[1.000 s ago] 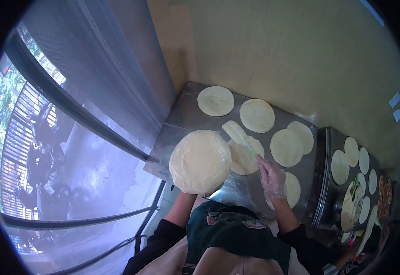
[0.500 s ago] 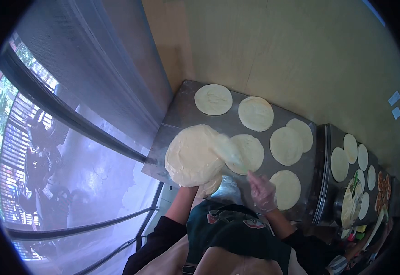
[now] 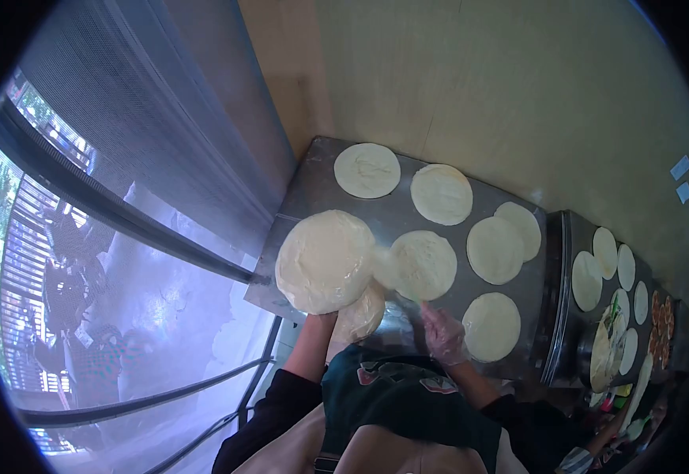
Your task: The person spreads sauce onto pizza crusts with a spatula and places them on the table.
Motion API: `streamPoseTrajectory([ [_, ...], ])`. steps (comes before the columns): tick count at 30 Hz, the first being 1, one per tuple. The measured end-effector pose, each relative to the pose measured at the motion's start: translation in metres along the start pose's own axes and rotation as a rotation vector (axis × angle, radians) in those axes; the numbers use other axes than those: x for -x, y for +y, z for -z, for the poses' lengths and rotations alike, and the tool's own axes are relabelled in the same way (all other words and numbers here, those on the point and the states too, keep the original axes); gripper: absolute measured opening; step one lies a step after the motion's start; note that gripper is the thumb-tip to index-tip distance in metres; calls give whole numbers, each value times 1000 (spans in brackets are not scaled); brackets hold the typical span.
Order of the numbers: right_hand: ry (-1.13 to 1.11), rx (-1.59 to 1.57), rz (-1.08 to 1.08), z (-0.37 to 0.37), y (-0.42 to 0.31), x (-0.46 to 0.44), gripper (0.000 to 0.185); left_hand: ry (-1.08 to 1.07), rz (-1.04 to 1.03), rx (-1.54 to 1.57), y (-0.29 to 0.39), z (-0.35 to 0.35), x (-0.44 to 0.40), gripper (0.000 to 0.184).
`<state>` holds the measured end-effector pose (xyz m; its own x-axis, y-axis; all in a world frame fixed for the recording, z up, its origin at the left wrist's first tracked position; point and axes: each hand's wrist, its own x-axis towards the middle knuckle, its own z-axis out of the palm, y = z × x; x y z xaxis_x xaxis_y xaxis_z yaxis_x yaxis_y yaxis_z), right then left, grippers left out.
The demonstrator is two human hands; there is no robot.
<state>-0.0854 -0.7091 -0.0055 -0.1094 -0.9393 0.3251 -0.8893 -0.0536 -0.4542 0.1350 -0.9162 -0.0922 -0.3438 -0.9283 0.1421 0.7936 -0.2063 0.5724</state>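
A large round of wet-looking dough (image 3: 325, 261) hides most of my left hand (image 3: 321, 321), which is beneath it; only the wrist side shows below its lower edge. My right hand (image 3: 443, 333), in a clear plastic glove, is closed on the handle of a pale spatula (image 3: 394, 272). The blade is blurred and lies between the dough and a flat round (image 3: 423, 265) on the metal griddle (image 3: 439, 316). Another piece of dough (image 3: 360, 314) shows below the large one, near my apron.
More flat rounds (image 3: 367, 170) lie on the griddle. At the right, a second griddle (image 3: 567, 316) holds rounds and a bowl (image 3: 600, 355). A co-worker's arm (image 3: 607, 433) is beyond it. A plastic sheet (image 3: 163, 300) hangs at the left.
The large dough has shifted left and slightly up. My right hand has moved left and down with the spatula, and the piece of dough below has come into view.
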Motion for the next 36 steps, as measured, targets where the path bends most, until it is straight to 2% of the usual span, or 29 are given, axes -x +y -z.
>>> streamPoseTrajectory([
  [2, 203, -205, -214, -14, 14, 0, 33, -20, -11, -70, -2, 23, -8, 54],
  [5, 264, -324, -301, -8, 23, -2, 30, -57, -14, -184, 9, 64, -15, 54],
  [8, 294, -446, -315, -10, 24, -1, 28, -99, -16, -291, 11, 98, -41, 54],
  [14, 320, -426, -309, -3, 18, -4, 28, -176, -12, -496, 10, 154, -101, 55],
  [19, 242, -444, -357, 10, 20, 1, 28, -226, -17, -657, 33, 219, -117, 55],
  [23, 189, -370, -384, 12, 31, 12, 31, -126, 108, -634, 91, 180, -99, 63],
  [25, 179, -382, -402, 11, 34, 17, 31, 689, 416, 63, 105, 171, -94, 67],
  [26, 175, -391, -417, 11, 36, 17, 31, 691, 414, 62, 115, 154, -88, 67],
  [28, 160, -371, -406, 14, 37, 16, 31, 795, 524, -155, 133, 115, -74, 70],
  [29, 146, -349, -399, 15, 37, 16, 31, 795, 526, -157, 135, 111, -75, 70],
  [31, 167, -352, -408, 14, 42, 16, 31, 974, 215, -695, 134, 101, -77, 70],
  [32, 188, -356, -412, 12, 44, 16, 32, 840, 57, -636, 129, 83, -80, 73],
  [35, 214, -402, -468, 6, 49, 13, 38, 504, 168, -490, 93, 40, -118, 63],
  [36, 221, -396, -473, 6, 47, 11, 38, 454, 261, -293, 79, 14, -134, 57],
])
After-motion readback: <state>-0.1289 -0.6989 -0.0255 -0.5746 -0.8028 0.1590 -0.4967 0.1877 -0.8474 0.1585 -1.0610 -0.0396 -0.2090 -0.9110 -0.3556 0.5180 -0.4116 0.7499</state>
